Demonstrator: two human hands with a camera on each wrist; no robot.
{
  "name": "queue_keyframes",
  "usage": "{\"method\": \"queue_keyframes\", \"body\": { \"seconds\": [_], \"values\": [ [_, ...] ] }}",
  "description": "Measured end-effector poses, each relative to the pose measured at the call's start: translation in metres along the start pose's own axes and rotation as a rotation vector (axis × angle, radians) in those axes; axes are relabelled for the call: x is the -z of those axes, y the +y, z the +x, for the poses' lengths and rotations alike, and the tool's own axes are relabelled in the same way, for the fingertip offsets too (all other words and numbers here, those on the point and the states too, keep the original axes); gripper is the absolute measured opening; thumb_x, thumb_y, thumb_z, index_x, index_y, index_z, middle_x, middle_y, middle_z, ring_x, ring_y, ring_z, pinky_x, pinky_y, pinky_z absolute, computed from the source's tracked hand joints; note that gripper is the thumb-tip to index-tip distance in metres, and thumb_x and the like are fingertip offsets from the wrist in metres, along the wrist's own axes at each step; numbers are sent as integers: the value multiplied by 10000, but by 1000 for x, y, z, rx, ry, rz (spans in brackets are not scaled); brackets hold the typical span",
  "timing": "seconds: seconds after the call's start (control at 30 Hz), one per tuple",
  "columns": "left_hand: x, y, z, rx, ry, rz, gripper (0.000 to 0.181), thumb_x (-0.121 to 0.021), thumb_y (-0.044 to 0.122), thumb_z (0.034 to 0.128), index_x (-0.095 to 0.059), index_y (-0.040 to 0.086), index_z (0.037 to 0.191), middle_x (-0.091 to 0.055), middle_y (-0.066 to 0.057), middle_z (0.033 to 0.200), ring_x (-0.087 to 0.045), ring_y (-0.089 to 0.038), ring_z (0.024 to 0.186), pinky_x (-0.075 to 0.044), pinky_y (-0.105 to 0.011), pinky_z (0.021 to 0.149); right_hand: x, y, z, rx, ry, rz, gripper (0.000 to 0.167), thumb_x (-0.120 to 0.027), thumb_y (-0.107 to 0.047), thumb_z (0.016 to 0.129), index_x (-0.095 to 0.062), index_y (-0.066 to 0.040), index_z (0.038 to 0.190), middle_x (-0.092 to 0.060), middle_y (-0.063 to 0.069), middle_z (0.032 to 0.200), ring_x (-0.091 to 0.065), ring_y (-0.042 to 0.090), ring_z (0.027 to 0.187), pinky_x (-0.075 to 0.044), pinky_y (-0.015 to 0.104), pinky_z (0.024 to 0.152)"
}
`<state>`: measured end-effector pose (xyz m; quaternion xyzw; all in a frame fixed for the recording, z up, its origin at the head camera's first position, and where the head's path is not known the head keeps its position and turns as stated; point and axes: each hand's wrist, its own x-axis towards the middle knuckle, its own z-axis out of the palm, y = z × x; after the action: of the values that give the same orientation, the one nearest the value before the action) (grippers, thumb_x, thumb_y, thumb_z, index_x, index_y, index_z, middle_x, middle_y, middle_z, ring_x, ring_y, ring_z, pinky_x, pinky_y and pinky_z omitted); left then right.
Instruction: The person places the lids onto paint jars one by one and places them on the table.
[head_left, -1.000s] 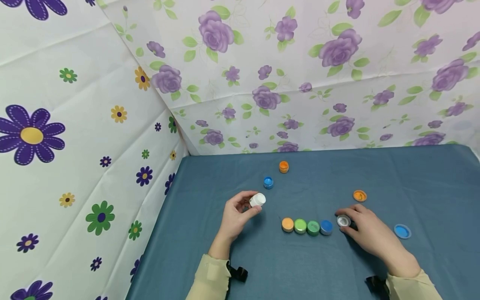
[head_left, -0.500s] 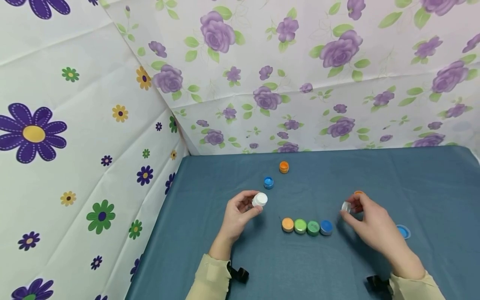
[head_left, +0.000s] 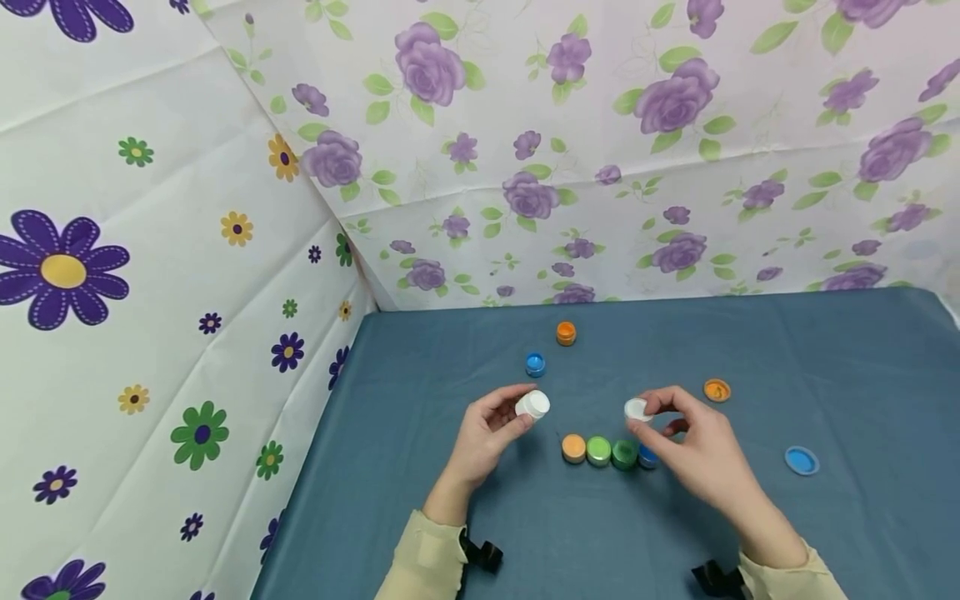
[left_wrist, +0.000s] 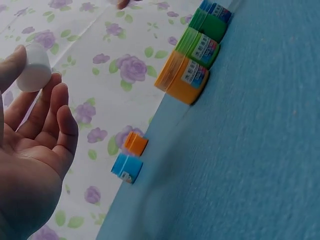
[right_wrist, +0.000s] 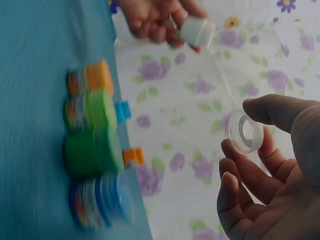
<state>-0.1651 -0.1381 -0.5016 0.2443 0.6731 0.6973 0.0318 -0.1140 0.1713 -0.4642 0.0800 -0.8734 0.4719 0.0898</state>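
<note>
The left hand (head_left: 480, 437) pinches a small white jar (head_left: 533, 405) between thumb and fingers, held above the cloth; the left wrist view shows the same white jar (left_wrist: 35, 68) at the fingertips. The right hand (head_left: 701, 446) holds a white lid (head_left: 637, 410) by its rim, raised over the right end of a row of closed jars. In the right wrist view the hollow inside of the lid (right_wrist: 245, 132) faces the camera. Below lie an orange jar (head_left: 573, 448), a light green jar (head_left: 598, 451), a dark green jar (head_left: 625, 454) and a partly hidden blue jar (head_left: 648, 456).
Behind the hands stand an uncovered blue jar (head_left: 535, 364) and an uncovered orange jar (head_left: 566, 333). An orange lid (head_left: 717, 390) and a blue lid (head_left: 802, 460) lie at the right on the blue cloth (head_left: 862, 367). Flowered sheets hang behind and at the left.
The right hand has lifted the white lid off the cloth and carried it left, turning it over. The left hand with the white jar has shifted slightly right.
</note>
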Motion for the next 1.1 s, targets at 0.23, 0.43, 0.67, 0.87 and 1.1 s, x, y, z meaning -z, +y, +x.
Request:
{"method": "queue_keyframes", "body": {
  "seconds": [0.23, 0.43, 0.67, 0.87, 1.1],
  "values": [
    [-5, 0, -1, -9, -18, 31, 335, -772, 127, 1012, -692, 6, 1314, -695, -62, 1127, -611, -170, 930, -537, -298, 803, -16, -17, 1, 88, -70, 52, 430, -740, -215, 1047, -640, -212, 1465, -664, -9, 1354, -615, 110, 1108, -558, 296, 764],
    [-8, 1, -1, -2, -54, 69, 321, -772, 147, 1016, -707, 21, 1304, -704, -120, 1168, -639, -193, 967, -562, -380, 830, -28, -28, 2, 128, -75, 88, 391, -803, -190, 989, -709, -270, 1360, -622, -58, 1314, -597, 105, 1090, -551, 315, 766],
    [-11, 2, -1, 24, -87, 95, 327, -780, 205, 1019, -732, 39, 1296, -711, -103, 1162, -619, -213, 937, -562, -406, 827, -38, -38, 2, 145, -102, 66, 441, -820, -98, 957, -701, -213, 1366, -659, -60, 1332, -618, 183, 1147, -571, 370, 800],
    [-12, 1, -2, 12, -123, 90, 333, -761, 205, 1033, -722, 17, 1305, -711, -135, 1156, -619, -366, 919, -573, -416, 816, -43, -41, 1, 183, -114, 15, 436, -820, -115, 958, -702, -215, 1365, -671, -37, 1351, -630, 243, 1168, -578, 438, 820],
    [-13, 1, -2, 29, -126, 85, 345, -764, 242, 1033, -728, 27, 1301, -718, -115, 1166, -640, -300, 937, -576, -388, 819, -44, -41, 1, 236, -113, -26, 476, -844, -108, 933, -707, -257, 1363, -656, -74, 1322, -611, 179, 1133, -561, 389, 801]
  ]
}}
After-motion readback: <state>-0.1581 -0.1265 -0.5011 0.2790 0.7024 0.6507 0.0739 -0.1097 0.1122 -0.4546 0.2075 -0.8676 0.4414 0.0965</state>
